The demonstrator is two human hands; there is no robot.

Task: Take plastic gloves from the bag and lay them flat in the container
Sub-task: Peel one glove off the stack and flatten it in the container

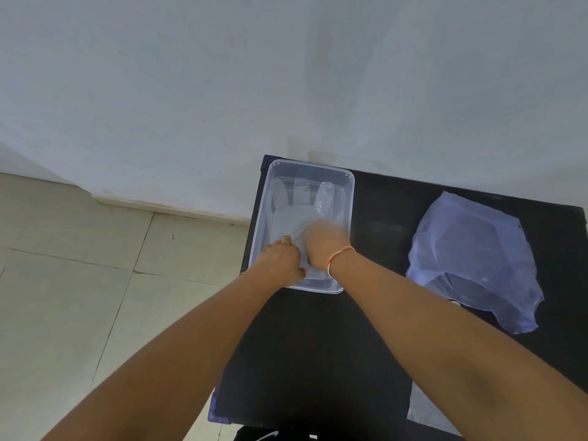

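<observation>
A clear plastic container [349, 186] stands at the far left of a black table. A thin transparent glove [300, 198] lies inside it, fingers pointing away from me. My left hand [281, 262] rests on the glove's near left part, fingers bent down onto it. Blurred by motion, my right hand [324, 243] lies palm down on the glove's middle, with a red thread band at the wrist. A bluish translucent plastic bag [477, 259] lies crumpled on the right of the table, away from both hands.
The black table [318, 361] stands against a pale wall, with its left edge beside the container. Tiled floor [79, 297] lies to the left. Another clear plastic sheet [426, 409] lies at the table's near right, partly under my right forearm.
</observation>
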